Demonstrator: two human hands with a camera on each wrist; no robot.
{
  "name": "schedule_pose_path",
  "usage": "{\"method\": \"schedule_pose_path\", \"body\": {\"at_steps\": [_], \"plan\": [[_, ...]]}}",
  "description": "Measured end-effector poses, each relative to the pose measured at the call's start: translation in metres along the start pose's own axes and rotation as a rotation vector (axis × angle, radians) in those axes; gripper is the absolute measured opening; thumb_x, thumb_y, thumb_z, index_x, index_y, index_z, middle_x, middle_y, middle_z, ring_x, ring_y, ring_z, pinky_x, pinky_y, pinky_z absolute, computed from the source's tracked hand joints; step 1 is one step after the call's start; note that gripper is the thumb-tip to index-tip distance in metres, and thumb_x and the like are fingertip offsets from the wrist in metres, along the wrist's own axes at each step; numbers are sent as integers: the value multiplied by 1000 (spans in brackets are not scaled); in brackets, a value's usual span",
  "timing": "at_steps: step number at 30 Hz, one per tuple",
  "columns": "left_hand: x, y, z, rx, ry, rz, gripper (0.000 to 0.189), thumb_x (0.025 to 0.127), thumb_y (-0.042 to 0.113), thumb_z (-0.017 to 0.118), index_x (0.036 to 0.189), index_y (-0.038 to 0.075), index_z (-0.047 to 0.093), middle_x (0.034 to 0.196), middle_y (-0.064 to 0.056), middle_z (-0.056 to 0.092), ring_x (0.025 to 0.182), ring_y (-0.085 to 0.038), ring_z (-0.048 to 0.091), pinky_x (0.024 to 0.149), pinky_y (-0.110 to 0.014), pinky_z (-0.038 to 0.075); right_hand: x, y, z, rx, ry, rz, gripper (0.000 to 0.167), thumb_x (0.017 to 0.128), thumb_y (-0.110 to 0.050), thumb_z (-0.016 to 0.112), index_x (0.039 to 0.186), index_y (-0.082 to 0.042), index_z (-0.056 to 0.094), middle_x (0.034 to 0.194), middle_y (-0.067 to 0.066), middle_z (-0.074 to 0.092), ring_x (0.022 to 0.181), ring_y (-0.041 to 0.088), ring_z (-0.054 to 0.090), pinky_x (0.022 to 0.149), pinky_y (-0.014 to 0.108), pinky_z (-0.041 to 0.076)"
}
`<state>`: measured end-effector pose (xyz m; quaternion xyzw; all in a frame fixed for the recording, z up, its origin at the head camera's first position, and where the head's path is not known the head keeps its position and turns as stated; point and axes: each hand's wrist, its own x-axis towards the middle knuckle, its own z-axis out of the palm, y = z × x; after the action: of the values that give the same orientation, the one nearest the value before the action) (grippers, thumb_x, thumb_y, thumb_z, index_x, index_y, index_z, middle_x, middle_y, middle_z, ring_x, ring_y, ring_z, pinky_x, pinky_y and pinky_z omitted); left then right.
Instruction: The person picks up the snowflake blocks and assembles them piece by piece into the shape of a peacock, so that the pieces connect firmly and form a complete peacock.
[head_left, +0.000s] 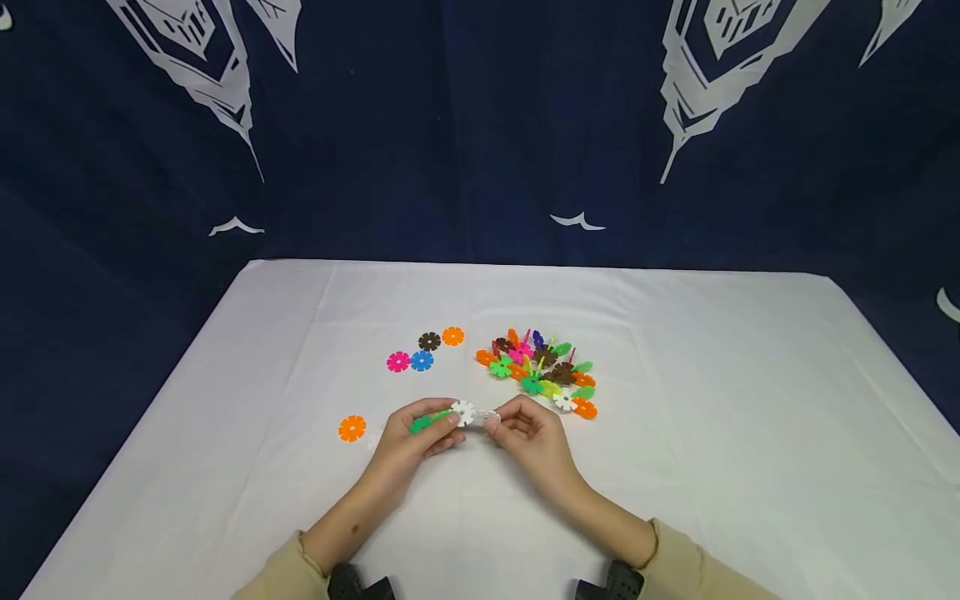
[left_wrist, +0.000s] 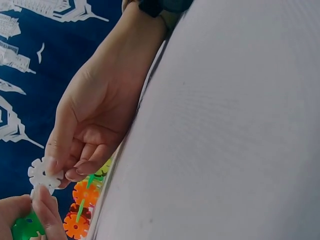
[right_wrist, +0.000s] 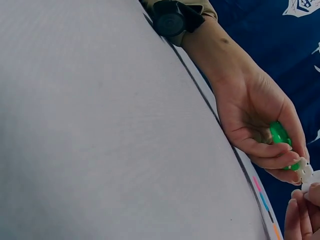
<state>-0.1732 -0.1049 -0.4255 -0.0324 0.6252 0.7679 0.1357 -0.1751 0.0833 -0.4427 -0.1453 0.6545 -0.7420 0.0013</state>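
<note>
My left hand (head_left: 411,433) grips a small chain of notched plastic discs: green discs (head_left: 422,423) lie in the fingers and a white disc (head_left: 462,412) stands out past the thumb tip. My right hand (head_left: 536,432) pinches a pale, whitish disc (head_left: 489,417) between thumb and fingertips, right at the white disc's edge. In the left wrist view, the right thumb lies over this pale disc (left_wrist: 39,172), with the left fingertips just below it. The right wrist view shows the green disc (right_wrist: 279,133) partly covered by the left fingers.
A cluster of joined, many-coloured discs (head_left: 546,357) stands beyond my right hand. Loose discs lie to the left: pink (head_left: 398,362), blue (head_left: 422,361), brown (head_left: 429,342) and orange (head_left: 453,336). Another orange disc (head_left: 352,428) is beside my left hand. White cloth (head_left: 720,400) covers the table.
</note>
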Motion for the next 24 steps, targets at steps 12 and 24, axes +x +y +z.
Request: {"method": "schedule_pose_path", "body": {"at_steps": [12,24], "plan": [[2,-2,3,-18,-4,29,34,89,5,64,115,-11,50,95,-16,65,73,-18,66,77,-29,52,1,2,1,21,15,-93,11,83,10,64,90,13,57,85,25,64,80,18,66,72,33,54],[1,-4,8,-30,44,67,36,87,5,66,119,-9,55,101,-19,65,74,-20,67,77,-31,52,-4,-18,9,-133,42,-202,16,80,19,61,95,13,64,95,22,66,83,33,66,74,30,53]]}}
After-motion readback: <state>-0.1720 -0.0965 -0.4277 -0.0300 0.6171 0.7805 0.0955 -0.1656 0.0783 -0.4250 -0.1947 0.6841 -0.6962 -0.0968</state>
